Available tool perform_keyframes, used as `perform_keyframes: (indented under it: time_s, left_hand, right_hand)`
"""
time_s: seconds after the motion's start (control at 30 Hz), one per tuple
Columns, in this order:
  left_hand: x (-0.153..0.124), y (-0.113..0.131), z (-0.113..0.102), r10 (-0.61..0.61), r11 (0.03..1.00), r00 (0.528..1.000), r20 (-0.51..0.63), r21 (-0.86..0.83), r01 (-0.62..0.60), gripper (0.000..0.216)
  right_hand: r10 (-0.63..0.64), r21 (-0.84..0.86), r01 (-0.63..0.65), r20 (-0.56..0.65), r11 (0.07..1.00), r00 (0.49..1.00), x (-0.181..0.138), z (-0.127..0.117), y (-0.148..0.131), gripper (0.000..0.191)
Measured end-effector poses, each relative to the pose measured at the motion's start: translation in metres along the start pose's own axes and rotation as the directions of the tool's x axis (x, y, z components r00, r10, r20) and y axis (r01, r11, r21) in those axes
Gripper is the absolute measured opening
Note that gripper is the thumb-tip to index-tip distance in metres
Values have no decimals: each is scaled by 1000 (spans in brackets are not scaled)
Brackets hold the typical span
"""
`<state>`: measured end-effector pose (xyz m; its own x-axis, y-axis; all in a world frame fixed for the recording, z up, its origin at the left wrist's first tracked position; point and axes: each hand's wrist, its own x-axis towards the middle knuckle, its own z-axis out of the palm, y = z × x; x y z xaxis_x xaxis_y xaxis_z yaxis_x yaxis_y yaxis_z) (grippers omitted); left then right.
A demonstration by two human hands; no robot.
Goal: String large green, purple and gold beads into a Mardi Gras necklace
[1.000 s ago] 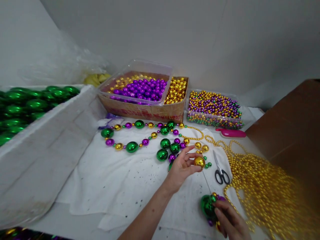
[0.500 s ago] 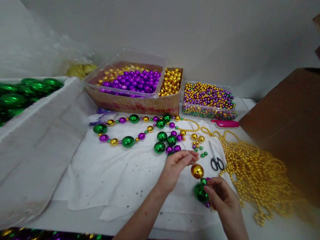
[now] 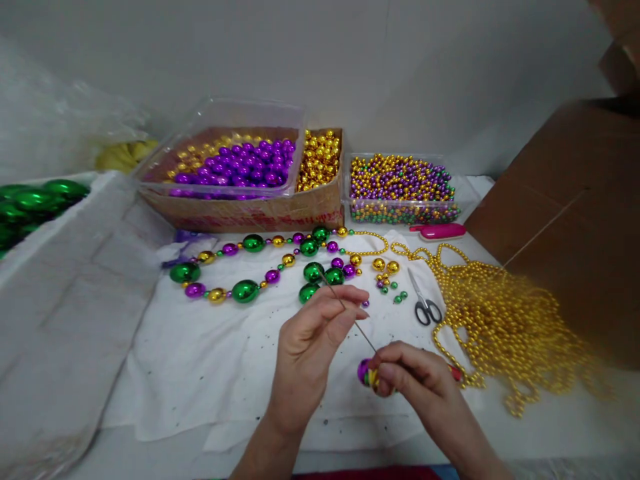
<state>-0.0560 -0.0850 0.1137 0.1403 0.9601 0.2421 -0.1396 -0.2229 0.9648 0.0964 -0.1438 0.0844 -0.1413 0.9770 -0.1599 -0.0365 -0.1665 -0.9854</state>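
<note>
The left hand has its thumb and fingers closed on a thin needle, which slants down to the right hand. The right hand pinches a small cluster of strung beads, purple, gold and green, by the needle's lower end; its fingers cover part of them. Both hands are above a white cloth, towards the near edge of the table.

Just beyond the left hand, partly hidden by it, lie loose large green beads, with purple beads beside them, then gold beads and small green beads. Scissors lie past the right hand, black handles towards the near edge. A long beaded garland loops across the cloth to the left.

Gold bead strands heap over the table's right part, against a brown carton. Along the back edge are a pink tool, a clear tray of small mixed beads, and a cardboard box bearing a clear bin of purple and gold beads. Red printing on the box front is too blurred to read. A white box of big green balls blocks the left side.
</note>
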Motion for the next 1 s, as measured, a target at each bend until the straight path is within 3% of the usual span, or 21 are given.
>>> perform_keyframes:
  time_s: [0.1,0.17,0.27,0.37,0.47,0.6,0.67,0.73,0.77,0.8,0.87,1.0]
  left_hand:
    - [14,-27,-7,-119,993,986,115,13,118,18]
    - [26,-56,-8,-191,975,961,200,149,163,21]
    - [38,-101,-1,-175,838,949,261,546,4,12]
    - [43,-134,13,-173,648,944,281,754,-105,20]
    - [45,-146,22,-175,621,945,276,776,-111,26]
    - [51,-137,21,-184,644,945,269,760,-91,14]
    - [53,-127,17,-227,770,944,239,638,24,12]
    - [53,-116,14,-332,916,920,209,303,262,19]
    - [52,-111,13,-392,920,895,214,84,383,22]
    - [51,-106,12,-441,874,868,227,-110,473,24]
    - [48,-101,10,-493,763,832,255,-333,555,26]
    - [44,-101,7,-517,662,813,266,-478,577,26]
  right_hand:
    - [91,166,-83,-42,983,995,-4,-6,17,24]
    - [134,213,-110,-101,971,986,-10,-14,26,26]
    - [180,249,-128,-200,960,963,-17,-24,33,28]
    - [213,283,-135,-268,950,939,-21,-28,38,30]
    - [243,295,-150,-307,944,920,-22,-31,44,32]
    - [277,310,-179,-310,934,910,-22,-36,52,36]
    - [292,315,-193,-307,929,906,-21,-38,53,39]
    - [294,310,-196,-312,930,903,-21,-38,53,44]
    - [288,303,-193,-312,933,905,-22,-37,52,46]
    - [279,294,-188,-310,937,909,-22,-36,51,47]
    - [262,272,-180,-300,945,917,-24,-34,50,47]
    - [234,220,-172,-295,960,926,-29,-31,52,47]
